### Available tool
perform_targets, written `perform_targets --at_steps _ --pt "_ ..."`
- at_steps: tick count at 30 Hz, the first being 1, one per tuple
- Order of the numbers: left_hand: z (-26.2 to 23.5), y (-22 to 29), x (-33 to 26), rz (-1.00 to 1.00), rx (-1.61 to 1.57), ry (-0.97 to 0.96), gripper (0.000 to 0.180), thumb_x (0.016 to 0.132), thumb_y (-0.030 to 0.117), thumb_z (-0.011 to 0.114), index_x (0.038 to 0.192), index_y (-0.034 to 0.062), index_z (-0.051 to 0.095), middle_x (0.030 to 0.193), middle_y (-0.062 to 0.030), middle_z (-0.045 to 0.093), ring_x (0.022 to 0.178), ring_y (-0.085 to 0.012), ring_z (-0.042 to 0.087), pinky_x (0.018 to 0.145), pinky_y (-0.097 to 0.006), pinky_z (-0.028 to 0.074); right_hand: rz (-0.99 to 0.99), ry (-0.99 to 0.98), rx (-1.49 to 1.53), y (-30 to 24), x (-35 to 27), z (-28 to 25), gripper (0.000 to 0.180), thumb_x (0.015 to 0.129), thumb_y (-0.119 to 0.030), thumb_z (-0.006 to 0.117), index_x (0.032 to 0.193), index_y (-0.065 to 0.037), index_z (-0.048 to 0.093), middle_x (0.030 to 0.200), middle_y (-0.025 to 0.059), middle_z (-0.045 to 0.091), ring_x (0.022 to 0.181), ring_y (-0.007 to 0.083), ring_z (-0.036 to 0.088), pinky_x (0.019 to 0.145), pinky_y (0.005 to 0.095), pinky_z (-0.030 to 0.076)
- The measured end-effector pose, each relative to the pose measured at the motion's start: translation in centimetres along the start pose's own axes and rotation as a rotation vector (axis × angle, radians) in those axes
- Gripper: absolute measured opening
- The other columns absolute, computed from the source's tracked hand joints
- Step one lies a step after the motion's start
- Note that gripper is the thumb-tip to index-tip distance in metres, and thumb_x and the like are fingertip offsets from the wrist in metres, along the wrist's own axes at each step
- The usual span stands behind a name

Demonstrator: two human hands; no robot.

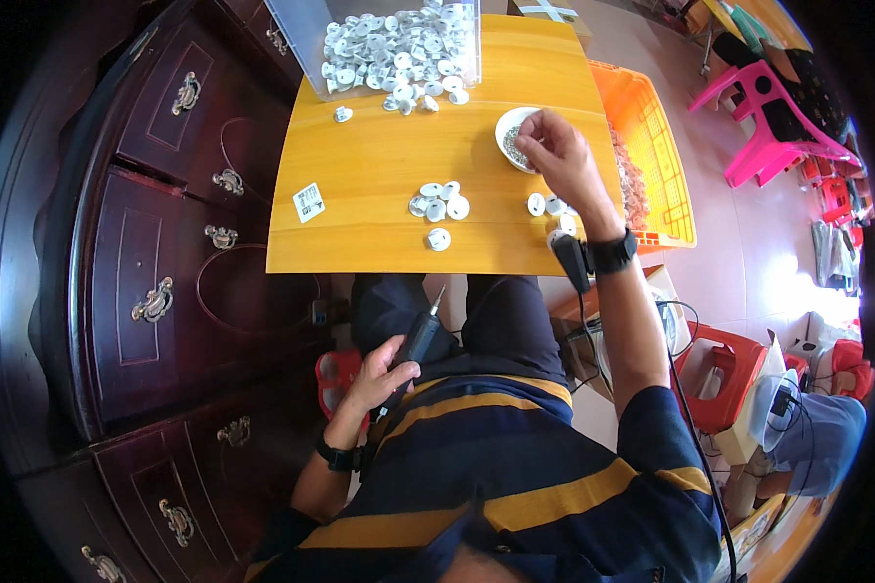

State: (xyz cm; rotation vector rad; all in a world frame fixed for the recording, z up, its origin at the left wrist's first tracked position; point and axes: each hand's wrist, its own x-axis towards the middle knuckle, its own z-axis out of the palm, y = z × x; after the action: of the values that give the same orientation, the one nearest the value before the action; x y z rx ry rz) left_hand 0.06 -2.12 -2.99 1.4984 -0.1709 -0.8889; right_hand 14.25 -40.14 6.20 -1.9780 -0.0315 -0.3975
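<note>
Navy shirt (544,457) banded in mustard fills the near foreground as a seated person works at a yellow wooden desk (360,160). Below the desk's near edge, over the lap, the left hand (384,374) is wrapped around a slim black powered screwdriver (418,337), fingers and thumb clamped on its body. Its long axis runs from near left to far right, the bare bit aimed up toward the desk's near edge, short of the white parts.

Far to the right of that tool, the right hand (554,151) reaches over a small white bowl (506,121) of tiny metal pieces (511,143), fingers bent toward the thumb; whether the tips meet or pinch a piece cannot be told.

Between the two hands sits a cluster of round white parts (436,207), left of and nearer than the bowl, with a lone white disc (438,239) just on its near side, close to the desk's edge. That disc lies almost straight beyond the bit, so the left hand's tool is nearer to it than the right hand is. More white pieces (536,204) rest just left of the right forearm.
</note>
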Motion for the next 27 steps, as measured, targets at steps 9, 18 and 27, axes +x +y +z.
perform_targets --at_steps 9,18,27 --pt "1.1 5.3 -0.4 0.206 0.087 -0.052 0.048 0.096 0.022 0.06 0.136 -0.0022 0.046 0.092 -0.0046 0.06 0.072 -0.0108 0.059 0.068 -0.027 0.05 0.337 -0.275 0.668 -2.0 -8.6 6.0 0.01 0.097 -0.013 0.064 0.095 -0.009 0.056 0.078 -0.0061 0.053 0.066 0.0036 0.051 0.059 0.0194 0.044" --pt "1.7 6.3 -0.2 0.2 0.075 -0.045 0.051 0.096 0.023 0.063 0.137 -0.0022 0.045 0.091 -0.0043 0.06 0.071 -0.0099 0.058 0.067 -0.026 0.05 0.364 -0.328 0.747 -3.1 -9.8 7.6 0.01 0.098 -0.015 0.063 0.096 -0.008 0.056 0.08 -0.0046 0.056 0.068 0.0041 0.054 0.062 0.0185 0.044" --pt "1.1 6.3 0.1 0.181 0.042 -0.028 0.05 0.096 0.022 0.063 0.137 -0.0022 0.046 0.09 -0.0042 0.06 0.071 -0.0094 0.058 0.066 -0.025 0.05 0.435 -0.35 0.749 -2.6 -9.5 8.0 0.008 0.098 -0.012 0.063 0.099 -0.007 0.058 0.086 -0.0019 0.063 0.076 0.0052 0.064 0.069 0.0198 0.052"
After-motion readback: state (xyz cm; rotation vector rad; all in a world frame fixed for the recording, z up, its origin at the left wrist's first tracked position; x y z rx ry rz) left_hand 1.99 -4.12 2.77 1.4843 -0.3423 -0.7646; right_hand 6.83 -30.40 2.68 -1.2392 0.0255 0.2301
